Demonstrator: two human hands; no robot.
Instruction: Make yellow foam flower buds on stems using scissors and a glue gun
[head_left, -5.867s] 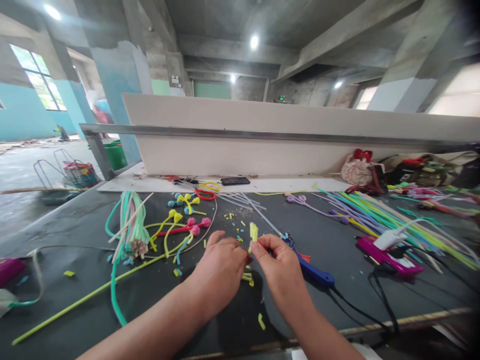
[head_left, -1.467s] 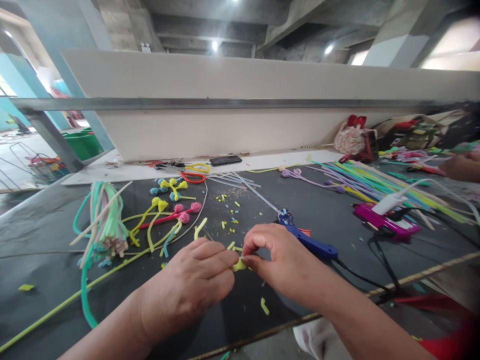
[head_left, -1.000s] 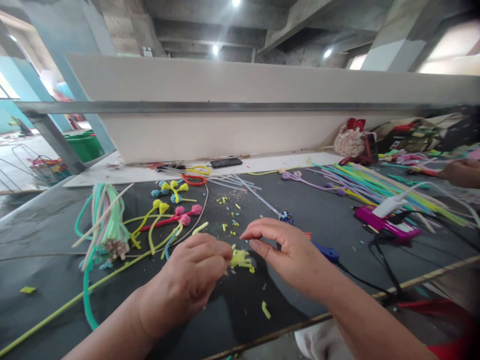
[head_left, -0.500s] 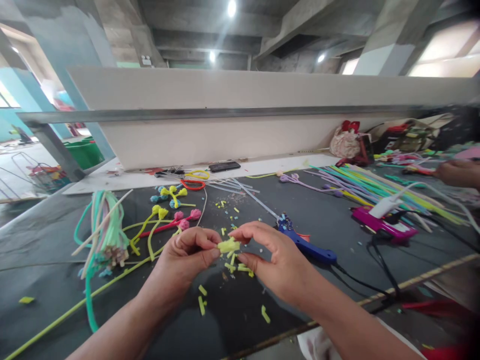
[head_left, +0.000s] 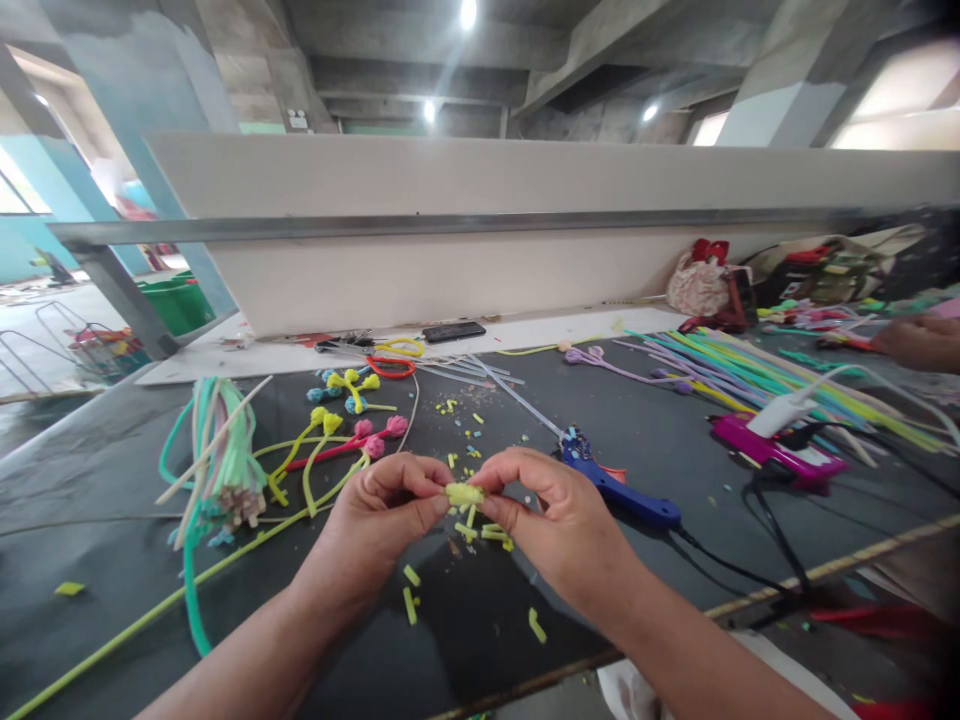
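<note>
Between my two hands, over the dark tabletop, is a small fuzzy yellow piece of chenille stem [head_left: 465, 495]. My left hand [head_left: 394, 505] pinches its left end with thumb and forefinger. At the other end, the thumb and fingertips of my right hand [head_left: 547, 510] close on it. Short yellow cut bits [head_left: 466, 532] lie scattered below and around my fingers. To the right of my right hand rests a blue glue gun [head_left: 622, 490], with a clear glue stick [head_left: 517, 395] running out of its back.
A bundle of pastel chenille stems [head_left: 225, 450] lies left, beside yellow and pink knotted stems [head_left: 345, 440]. Scissors [head_left: 394, 355] and a phone [head_left: 454, 332] lie at the back. A magenta device [head_left: 776, 450] with cords stands right. A co-worker's hand [head_left: 915, 343] is at far right.
My right thumb and fingers, spread apart around the yellow piece before, have closed on its right end. My left hand keeps its pinch. The view has shifted slightly.
</note>
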